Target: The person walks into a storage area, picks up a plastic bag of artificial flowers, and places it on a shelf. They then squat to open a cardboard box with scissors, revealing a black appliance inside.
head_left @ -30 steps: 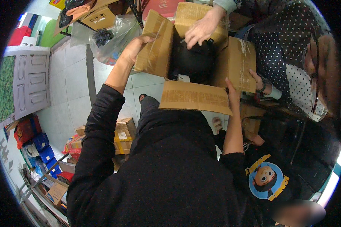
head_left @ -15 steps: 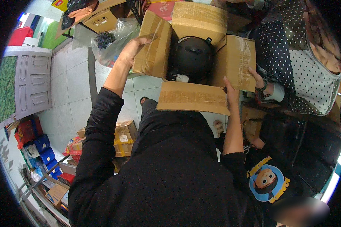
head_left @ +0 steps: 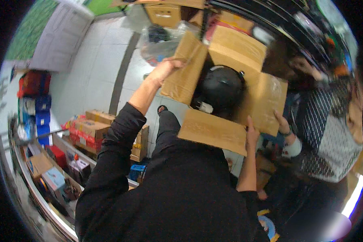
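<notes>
Between my hands is a cardboard box point(head_left: 266, 90) with its flaps folded outward. In it lies a round black object point(head_left: 222, 86) with a small tab at its upper rim; its kind is unclear. A white plug-like piece point(head_left: 205, 107) sits beside it near the front flap. My left hand point(head_left: 168, 69) is closed round the left flap's outer edge, fingers partly hidden behind the cardboard. My right hand point(head_left: 252, 133) grips the box at the near right corner, between the front and right flaps. Another person's hand point(head_left: 283, 123) touches the right flap's outer edge.
A person in dotted clothing point(head_left: 322, 121) stands close on the right. Ahead are a clear plastic bag point(head_left: 177, 42) and dark shelving point(head_left: 266, 16). Taped cartons point(head_left: 90, 128) stand on the floor at left, near a display case point(head_left: 60, 177) of boxed goods. A pale door point(head_left: 62, 34) is far left.
My view has turned to the right, and the scene has swung round in it. The box appears lower and further right, tilted, still between my hands. The other person's hand stays at the right flap.
</notes>
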The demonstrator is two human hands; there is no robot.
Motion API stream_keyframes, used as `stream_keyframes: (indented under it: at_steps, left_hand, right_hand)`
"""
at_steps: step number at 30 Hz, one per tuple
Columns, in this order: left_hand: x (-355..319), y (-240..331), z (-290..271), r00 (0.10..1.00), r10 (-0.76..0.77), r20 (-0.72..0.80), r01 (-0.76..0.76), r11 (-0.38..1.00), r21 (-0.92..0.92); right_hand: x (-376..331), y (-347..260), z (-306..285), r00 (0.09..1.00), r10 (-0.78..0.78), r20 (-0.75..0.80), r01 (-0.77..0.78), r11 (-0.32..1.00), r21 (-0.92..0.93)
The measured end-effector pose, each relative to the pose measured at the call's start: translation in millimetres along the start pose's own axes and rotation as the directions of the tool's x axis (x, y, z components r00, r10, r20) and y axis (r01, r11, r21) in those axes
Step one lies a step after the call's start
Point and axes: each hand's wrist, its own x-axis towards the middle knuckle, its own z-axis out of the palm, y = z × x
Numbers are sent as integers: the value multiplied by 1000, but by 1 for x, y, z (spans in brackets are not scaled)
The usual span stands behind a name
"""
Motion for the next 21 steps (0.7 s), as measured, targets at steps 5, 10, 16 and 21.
stream_keyframes:
  at_steps: [5,10,16,21]
  left_hand:
    - [-25,4,-60,998,-9,-56,0,987,-164]
    - [-36,8,-159,988,-28,-154,-7,975,-223]
    - [-66,55,-269,991,-30,-127,-7,961,-278]
    - [-66,62,-360,967,-13,-254,-59,959,-277]
  right_hand:
    - [-17,-3,55,989,-146,16,146,969,-201]
    - [-45,-16,143,978,-186,92,204,943,-264]
    - [-55,-27,249,971,-137,198,190,940,-282]
    - [-48,-41,354,949,-136,284,212,943,-257]
